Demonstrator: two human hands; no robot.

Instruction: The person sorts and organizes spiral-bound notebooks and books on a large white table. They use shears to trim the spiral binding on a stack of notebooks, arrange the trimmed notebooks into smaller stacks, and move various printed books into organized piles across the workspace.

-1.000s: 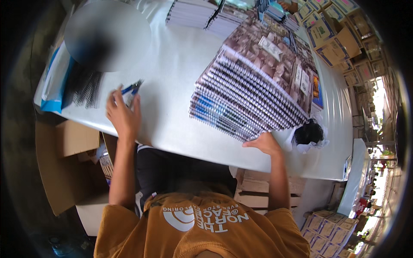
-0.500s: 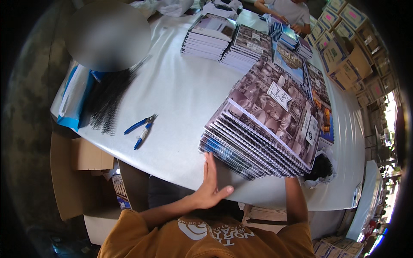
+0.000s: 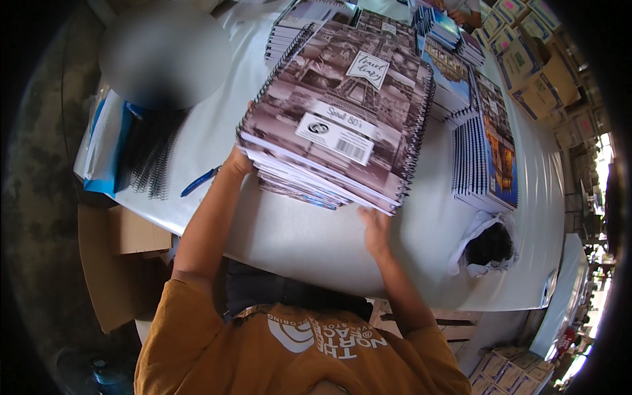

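A white table [image 3: 283, 230] carries a tall stack of spiral notebooks [image 3: 339, 125], gripped at both near corners: the left hand [image 3: 238, 161] clasps the left edge, the right hand [image 3: 374, 227] props the front corner. Blue pliers [image 3: 199, 182] lie just beside the left forearm.

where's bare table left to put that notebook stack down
Bare white table shows along the near edge below the held stack of notebooks, and between it and the black wire coils. The far end and right side are crowded with notebook piles.
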